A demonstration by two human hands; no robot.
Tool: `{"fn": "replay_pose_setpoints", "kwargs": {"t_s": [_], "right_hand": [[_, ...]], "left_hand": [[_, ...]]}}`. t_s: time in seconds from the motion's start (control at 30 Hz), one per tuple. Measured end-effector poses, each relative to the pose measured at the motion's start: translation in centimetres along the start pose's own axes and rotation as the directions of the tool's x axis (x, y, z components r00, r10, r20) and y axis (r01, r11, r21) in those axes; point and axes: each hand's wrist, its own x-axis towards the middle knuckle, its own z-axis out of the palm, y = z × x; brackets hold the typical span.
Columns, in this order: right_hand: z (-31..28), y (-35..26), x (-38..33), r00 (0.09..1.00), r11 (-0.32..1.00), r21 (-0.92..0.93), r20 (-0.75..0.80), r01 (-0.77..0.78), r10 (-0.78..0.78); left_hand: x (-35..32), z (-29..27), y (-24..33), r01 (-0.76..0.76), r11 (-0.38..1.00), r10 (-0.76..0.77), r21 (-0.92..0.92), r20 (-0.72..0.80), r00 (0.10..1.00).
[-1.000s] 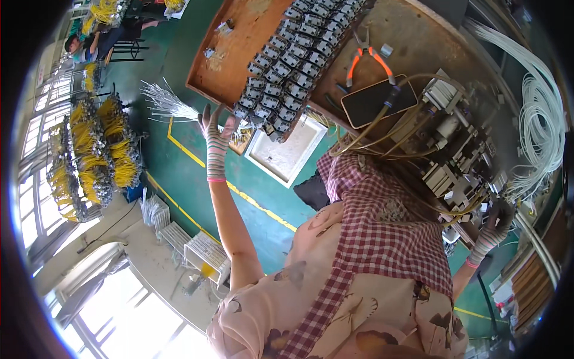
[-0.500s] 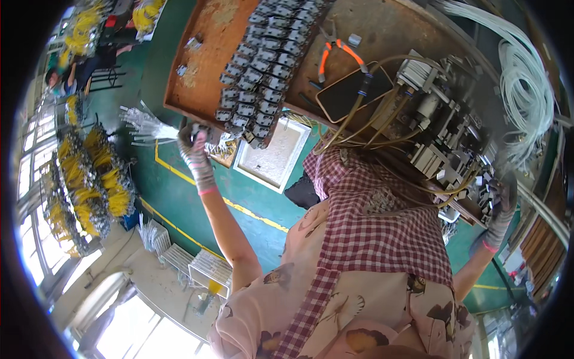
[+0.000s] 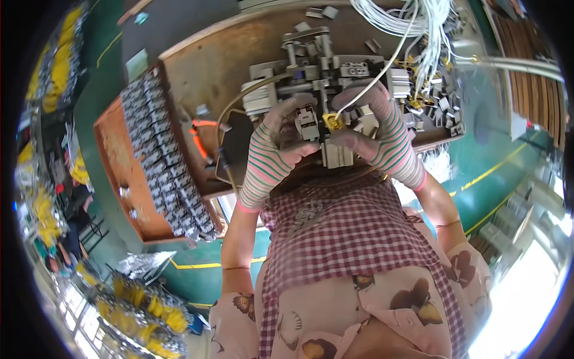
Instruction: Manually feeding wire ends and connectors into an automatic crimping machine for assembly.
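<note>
Across the upper half of the frame runs a brown wooden workbench [image 3: 197, 72], its edge bending with the lens. At left of centre an orange tray [image 3: 122, 179] sits against it, carrying long rows of small grey switch units [image 3: 164, 164] that run from the upper left down toward the middle. In the upper middle stands a grey metal fixture [image 3: 317, 66] of blocks and rods, and from the top right a bundle of white wires [image 3: 412, 24] hangs down over a heap of loose grey parts [image 3: 439, 107]. Orange-handled pliers [image 3: 200, 134] lie just beside the tray, left of the hands.

At centre frame, just below the fixture, both hands wear striped knit gloves. The left hand [image 3: 272, 158] is curled, thumb and fingers closed round a small grey switch unit [image 3: 307, 122] held upright between the two hands. The right hand [image 3: 382, 134] is also curled, its fingertips pinched on a small yellow terminal [image 3: 330, 121] at the end of one white wire, pressed right against the unit's side. A checked apron [image 3: 353, 239] fills the lower middle of the frame. In the lower left, yellow bundles [image 3: 143, 311] lie on a green floor [image 3: 191, 275].
</note>
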Motion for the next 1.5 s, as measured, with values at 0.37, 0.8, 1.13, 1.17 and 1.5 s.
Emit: {"fn": "replay_pose_setpoints", "kwargs": {"t_s": [0.37,0.8,1.13,1.17,1.5], "right_hand": [[-2.4,3.7,0.3,1.000,1.000,-0.022,-0.018,0.017,-0.017],[-0.6,3.9,-1.0,0.992,0.999,0.013,-0.113,0.050,-0.048],[-1.1,2.7,-0.6,0.987,0.993,0.030,-0.111,0.116,-0.112],[-1.4,3.0,-0.5,0.989,0.993,0.001,-0.089,0.122,-0.121],[-2.3,3.5,0.1,0.970,0.967,-0.191,0.203,0.171,-0.132]], "left_hand": [[3.9,3.3,0.0,-0.216,0.842,0.141,0.494,0.185,0.973],[3.5,2.8,-1.8,-0.509,0.699,0.473,0.502,0.208,0.856],[3.0,3.1,-2.6,-0.470,0.804,0.478,0.365,0.073,0.875],[3.0,3.1,-1.9,-0.472,0.804,0.480,0.362,0.074,0.874],[1.5,5.2,-1.9,0.017,1.000,-0.015,0.012,-0.162,0.987]]}}
